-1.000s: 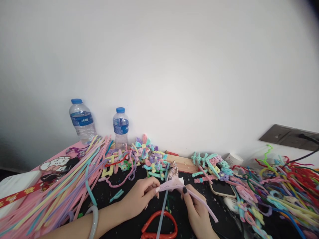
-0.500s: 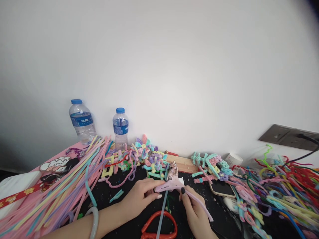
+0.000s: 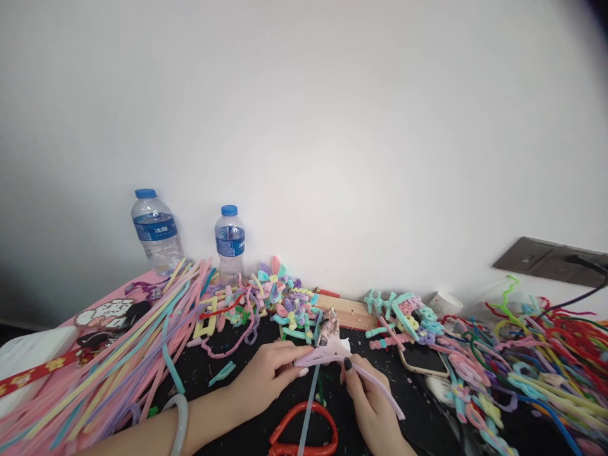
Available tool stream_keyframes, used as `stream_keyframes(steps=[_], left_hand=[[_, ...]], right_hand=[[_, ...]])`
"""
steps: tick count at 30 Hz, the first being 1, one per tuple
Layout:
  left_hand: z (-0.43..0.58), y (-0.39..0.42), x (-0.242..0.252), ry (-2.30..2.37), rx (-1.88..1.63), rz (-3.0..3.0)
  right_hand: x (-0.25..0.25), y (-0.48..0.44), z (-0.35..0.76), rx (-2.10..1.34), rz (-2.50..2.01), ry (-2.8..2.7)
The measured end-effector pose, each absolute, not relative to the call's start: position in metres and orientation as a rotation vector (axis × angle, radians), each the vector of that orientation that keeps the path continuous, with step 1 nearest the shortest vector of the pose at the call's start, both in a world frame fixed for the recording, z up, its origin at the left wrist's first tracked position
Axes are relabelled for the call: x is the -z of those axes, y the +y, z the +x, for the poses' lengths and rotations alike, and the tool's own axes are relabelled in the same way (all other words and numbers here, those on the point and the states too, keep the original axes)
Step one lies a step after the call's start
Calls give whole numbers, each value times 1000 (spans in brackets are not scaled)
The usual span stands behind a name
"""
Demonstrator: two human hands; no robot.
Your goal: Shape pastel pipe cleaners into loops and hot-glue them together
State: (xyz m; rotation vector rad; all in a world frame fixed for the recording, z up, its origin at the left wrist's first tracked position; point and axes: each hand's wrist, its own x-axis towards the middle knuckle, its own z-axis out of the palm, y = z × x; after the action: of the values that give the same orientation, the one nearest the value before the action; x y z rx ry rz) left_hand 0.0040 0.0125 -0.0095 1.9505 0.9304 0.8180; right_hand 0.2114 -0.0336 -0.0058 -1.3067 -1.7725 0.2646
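A lilac pipe cleaner (image 3: 327, 354), bent into a folded shape, spans the space between my two hands. My left hand (image 3: 273, 370) pinches its left end between thumb and fingers. At the other side, my right hand (image 3: 368, 392) grips it between thumb and index finger, and a loose tail runs down past the knuckles. Just behind the pipe cleaner is a small brown-and-white patterned item (image 3: 329, 324) whose kind I cannot make out. Below it a translucent glue stick (image 3: 310, 405) lies across the red-handled scissors (image 3: 304, 430), whose blades are hidden.
Long pastel pipe cleaners (image 3: 137, 342) spread across the left side. Two water bottles (image 3: 154, 231) stand against the wall. Finished pipe-cleaner flowers (image 3: 273, 278) lie behind my hands. A phone (image 3: 422, 360), a paper cup (image 3: 445, 305) and tangled colourful pipe cleaners (image 3: 560, 361) lie right.
Hardly anything differs. The pipe cleaner's loose tail and my right hand have shifted very slightly left.
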Motion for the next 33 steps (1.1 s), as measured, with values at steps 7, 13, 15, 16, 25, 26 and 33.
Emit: stream_keyframes(steps=[7, 13, 15, 16, 25, 26, 33], left_hand=[[5, 12, 6, 929, -810, 1897], [4, 13, 8, 943, -812, 1890], [3, 13, 8, 959, -799, 1888], [3, 13, 7, 964, -796, 1885], [4, 14, 8, 966, -795, 1858], [4, 15, 9, 966, -793, 1852], [4, 14, 8, 962, -797, 1837]], right_hand=[[10, -32, 213, -281, -1317, -1805], [13, -32, 214, -323, -1319, -1821], [14, -32, 214, -329, -1312, -1822], [15, -31, 214, -329, -1310, -1823], [18, -30, 215, -306, -1317, -1841], [18, -31, 215, -301, -1319, -1845], [16, -31, 214, -269, -1307, -1864]])
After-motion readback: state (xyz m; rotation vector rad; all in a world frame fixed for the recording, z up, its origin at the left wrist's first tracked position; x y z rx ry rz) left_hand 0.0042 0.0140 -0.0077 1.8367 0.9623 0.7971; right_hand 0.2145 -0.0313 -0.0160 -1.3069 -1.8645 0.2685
